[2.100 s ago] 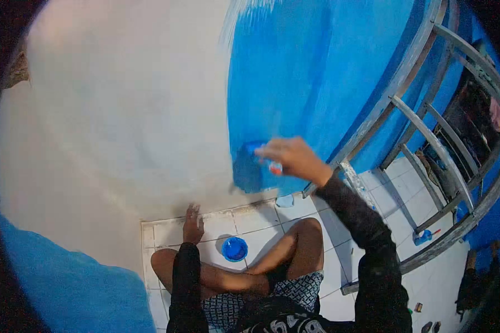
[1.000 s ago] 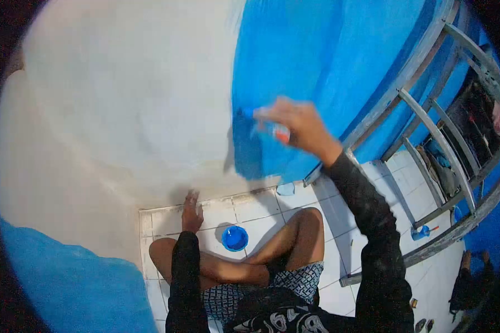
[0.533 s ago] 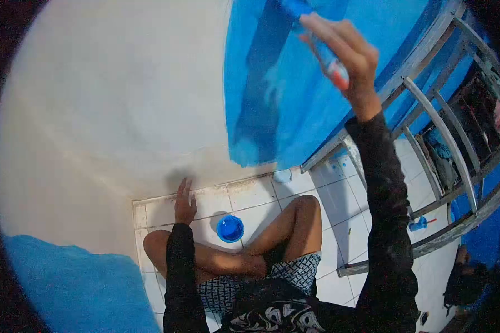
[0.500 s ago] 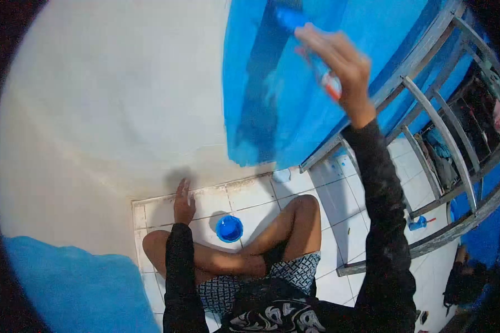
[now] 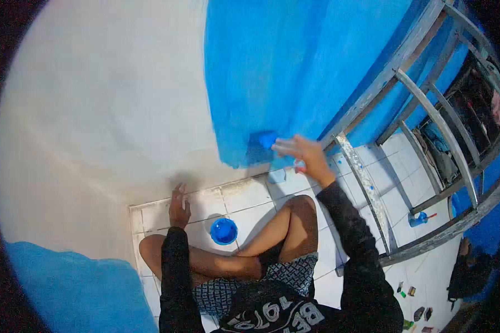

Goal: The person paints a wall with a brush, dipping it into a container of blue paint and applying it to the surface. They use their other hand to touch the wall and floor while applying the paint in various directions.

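Note:
My right hand [image 5: 310, 160] is closed around a paintbrush [image 5: 268, 140], its bristles covered in blue paint. The brush head is at the lower part of the blue-painted wall [image 5: 255, 77], close above the floor. A red part of the handle shows below my fingers. My left hand [image 5: 179, 208] is held up over my bent knee, fingers extended and nothing in it, near the foot of the unpainted white wall [image 5: 111, 100]. Between my legs and the wall a small blue tub [image 5: 224, 231] with blue paint inside stands on the floor tiles.
A paint-spotted wooden ladder-like frame [image 5: 366, 186] leans along the right side. Beyond its rails, a blue item with a red handle [image 5: 421, 219] lies on the tiles. Small objects [image 5: 419, 313] are scattered at lower right. Another blue-painted patch [image 5: 78, 288] covers the left wall's lower part.
My right hand has swept the paintbrush down the blue wall, from high up to near the floor. My left hand stays almost where it was. The view has shifted slightly.

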Motion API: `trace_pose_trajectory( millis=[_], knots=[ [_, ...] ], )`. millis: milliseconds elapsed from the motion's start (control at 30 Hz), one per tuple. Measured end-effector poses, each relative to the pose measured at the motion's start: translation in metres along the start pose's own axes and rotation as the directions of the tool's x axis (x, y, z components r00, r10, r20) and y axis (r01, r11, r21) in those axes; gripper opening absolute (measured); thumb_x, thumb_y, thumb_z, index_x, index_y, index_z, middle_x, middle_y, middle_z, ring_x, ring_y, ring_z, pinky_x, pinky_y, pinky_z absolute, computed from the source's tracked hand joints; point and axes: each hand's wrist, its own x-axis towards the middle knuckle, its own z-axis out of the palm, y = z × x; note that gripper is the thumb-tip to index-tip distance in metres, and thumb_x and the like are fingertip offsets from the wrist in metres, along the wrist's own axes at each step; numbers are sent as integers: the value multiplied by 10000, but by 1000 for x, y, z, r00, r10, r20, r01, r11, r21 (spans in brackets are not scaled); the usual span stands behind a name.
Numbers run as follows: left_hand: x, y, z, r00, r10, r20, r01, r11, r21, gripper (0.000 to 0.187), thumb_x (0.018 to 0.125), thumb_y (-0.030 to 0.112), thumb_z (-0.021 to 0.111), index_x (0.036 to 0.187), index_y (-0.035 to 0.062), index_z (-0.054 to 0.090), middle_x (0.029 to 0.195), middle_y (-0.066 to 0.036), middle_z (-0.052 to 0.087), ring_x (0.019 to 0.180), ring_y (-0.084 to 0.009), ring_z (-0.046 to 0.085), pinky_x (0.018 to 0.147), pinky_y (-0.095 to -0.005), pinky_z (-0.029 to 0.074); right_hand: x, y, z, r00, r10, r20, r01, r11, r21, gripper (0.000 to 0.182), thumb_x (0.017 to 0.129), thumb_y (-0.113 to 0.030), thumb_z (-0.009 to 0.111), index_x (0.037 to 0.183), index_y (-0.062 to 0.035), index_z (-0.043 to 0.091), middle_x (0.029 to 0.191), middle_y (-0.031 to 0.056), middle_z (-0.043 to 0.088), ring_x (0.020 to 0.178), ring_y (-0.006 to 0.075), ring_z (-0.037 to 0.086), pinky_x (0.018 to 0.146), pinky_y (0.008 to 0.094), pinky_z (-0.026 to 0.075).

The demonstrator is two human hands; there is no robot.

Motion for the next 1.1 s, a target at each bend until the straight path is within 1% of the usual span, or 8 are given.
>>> trace_pose_trajectory(
  millis=[200,267,367,467,567,600,800,1100],
  knots=[
    [4,-4,3,980,-96,177,60,978,198,467,924,159,638,1381,119,553,758,-118,657,695,-297,651,675,-441,517,92,-2,-137,975,-221,-32,203,936,-286,356,810,-214,745,1166,-216,727,1018,10,728,880,265,610,790,381,473],
    [-7,-29,23,922,344,-176,-296,922,250,425,908,219,674,1315,122,602,583,-90,583,580,-310,603,611,-418,479,117,-7,-174,938,-321,-129,243,877,-415,332,793,-177,794,1120,-209,745,974,6,729,849,238,613,784,360,466],
    [-2,-22,20,992,-39,122,26,994,103,294,918,217,662,1184,93,644,632,-102,587,596,-313,592,610,-433,473,154,-20,-227,788,-563,-249,344,739,-580,306,770,-124,846,1062,-157,761,1053,-12,757,845,141,686,808,300,513],
    [8,4,8,995,59,-84,-57,998,24,196,934,223,646,1065,78,628,668,-104,593,635,-309,601,630,-440,478,172,-39,-250,748,-586,-311,299,716,-630,266,867,-181,788,1087,-46,727,898,89,733,727,177,695,636,317,541],
    [11,-1,1,982,-163,93,165,986,-12,170,955,207,617,1028,55,596,752,-121,614,714,-310,630,665,-443,484,180,-32,-242,574,-767,-285,288,515,-807,276,862,-171,799,1104,-61,724,940,107,739,737,187,706,629,340,549],
    [11,0,1,982,-165,96,167,986,-19,170,955,207,617,1028,55,596,752,-121,614,714,-310,630,665,-443,484,167,2,-232,576,-681,-452,273,682,-679,273,782,-114,846,1043,-128,764,1047,-3,761,825,131,698,795,304,530],
    [14,-12,9,998,-54,-40,53,998,-18,231,1002,232,551,1046,9,589,962,-186,612,836,-352,647,745,-425,505,66,-7,-91,907,-268,-324,91,878,-470,535,765,-52,610,1290,-137,669,1239,119,691,885,272,684,732,368,546],
    [2,-31,22,928,-372,-26,314,815,-487,389,1034,279,465,803,6,616,813,-150,603,767,-321,634,779,-431,496,-62,-28,61,954,294,-51,-294,956,-3,613,695,37,678,1275,-162,676,1235,114,693,999,277,686,802,377,545]
  ],
)
